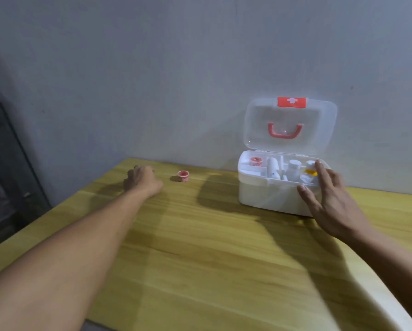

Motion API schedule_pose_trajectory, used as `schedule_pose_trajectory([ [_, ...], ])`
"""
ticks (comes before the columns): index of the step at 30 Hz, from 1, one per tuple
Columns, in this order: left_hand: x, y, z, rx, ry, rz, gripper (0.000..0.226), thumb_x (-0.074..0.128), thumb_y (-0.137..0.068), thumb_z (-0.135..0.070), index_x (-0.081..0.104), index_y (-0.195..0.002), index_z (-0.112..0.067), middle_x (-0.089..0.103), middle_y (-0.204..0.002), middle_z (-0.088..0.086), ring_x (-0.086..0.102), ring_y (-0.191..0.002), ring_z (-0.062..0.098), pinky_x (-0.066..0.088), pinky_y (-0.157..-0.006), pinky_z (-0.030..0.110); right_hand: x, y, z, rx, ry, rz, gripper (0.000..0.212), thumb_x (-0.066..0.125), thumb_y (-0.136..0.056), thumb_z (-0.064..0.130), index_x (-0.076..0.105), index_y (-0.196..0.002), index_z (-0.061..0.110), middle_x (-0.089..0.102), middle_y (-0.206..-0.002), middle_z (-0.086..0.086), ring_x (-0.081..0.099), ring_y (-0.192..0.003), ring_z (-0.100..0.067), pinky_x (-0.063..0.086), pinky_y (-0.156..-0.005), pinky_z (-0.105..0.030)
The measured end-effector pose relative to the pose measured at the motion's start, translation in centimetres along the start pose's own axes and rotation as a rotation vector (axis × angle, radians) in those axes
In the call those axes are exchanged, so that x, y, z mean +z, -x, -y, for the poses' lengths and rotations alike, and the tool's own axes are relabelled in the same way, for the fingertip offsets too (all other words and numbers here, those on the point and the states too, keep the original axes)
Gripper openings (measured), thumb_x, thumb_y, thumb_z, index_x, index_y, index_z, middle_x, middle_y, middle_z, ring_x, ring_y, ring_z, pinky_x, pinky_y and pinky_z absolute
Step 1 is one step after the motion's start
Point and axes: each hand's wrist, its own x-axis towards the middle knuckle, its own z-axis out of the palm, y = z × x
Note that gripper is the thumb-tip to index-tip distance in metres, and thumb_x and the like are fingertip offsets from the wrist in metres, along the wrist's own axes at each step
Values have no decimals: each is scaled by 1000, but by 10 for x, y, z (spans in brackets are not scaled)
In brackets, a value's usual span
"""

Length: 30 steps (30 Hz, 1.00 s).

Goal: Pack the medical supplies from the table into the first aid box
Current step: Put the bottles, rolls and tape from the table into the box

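Across the near part of the wooden table (200, 259) two bare forearms reach forward, the left one long and straight from the lower left corner, the right one coming in from the lower right edge. Nothing lies on the boards between them except their shadows.

Farther out, the right hand (329, 199) is spread open with the fingers apart and empty. It is raised in front of the right end of the first aid box (267, 194); its fingertips overlap the box's rim in this view, though whether they touch it cannot be told, as the hand is blurred.

At about the same depth on the other side, the left hand (141, 179) rests low over the table with its fingers curled under. From behind it is not clear whether it holds anything. Just to its right, apart from it, a small red-and-white tape roll (183, 176) stands on the table by itself, well left of the box.

The white box sits near the back edge of the table, its tray divided into compartments. A second red tape roll (255, 161) lies in the back left compartment, a white bandage roll (272, 169) stands in the middle one, and a white bottle (294, 170) with other white and yellow items fills the right part. Its clear lid (260, 125) stands upright against the grey wall (152, 68), showing a red handle (285, 132) and a red clasp (291, 102) with a white cross.
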Motion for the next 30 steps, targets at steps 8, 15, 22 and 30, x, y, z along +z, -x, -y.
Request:
schedule_pose_trajectory([
  [8, 16, -28, 39, 59, 30, -3, 35, 58, -85, -12, 64, -119, -11, 62, -127, 18, 56, -117, 38, 48, -92, 39, 3, 1, 2, 21, 38, -27, 68, 39, -91, 55, 15, -150, 32, 24, -153, -4, 45, -130, -29, 41, -99, -43],
  [15, 37, -27, -5, 264, 290, 42, 16, 73, -78, -20, 69, -92, -14, 64, -104, 6, 58, -100, 27, 41, -77, 28, 5, 1, 2, 24, 20, -46, 69, 37, -89, 57, 16, -150, 32, 24, -152, -3, 45, -129, -30, 40, -99, -41],
  [22, 54, -23, -45, 401, 245, 197, 13, 73, -76, -13, 71, -88, -15, 68, -98, 4, 64, -99, 23, 49, -86, 31, 5, 0, -4, 4, 9, -49, 68, 37, -89, 58, 15, -149, 36, 25, -150, -1, 47, -127, -26, 40, -96, -37],
  [30, 33, -1, -97, 462, 383, 162, 17, 76, -76, -15, 75, -93, -13, 73, -96, 9, 64, -91, 21, 46, -81, 26, 4, 0, -2, -14, 5, -53, 70, 36, -88, 59, 15, -150, 34, 23, -152, -1, 47, -128, -24, 42, -96, -37],
])
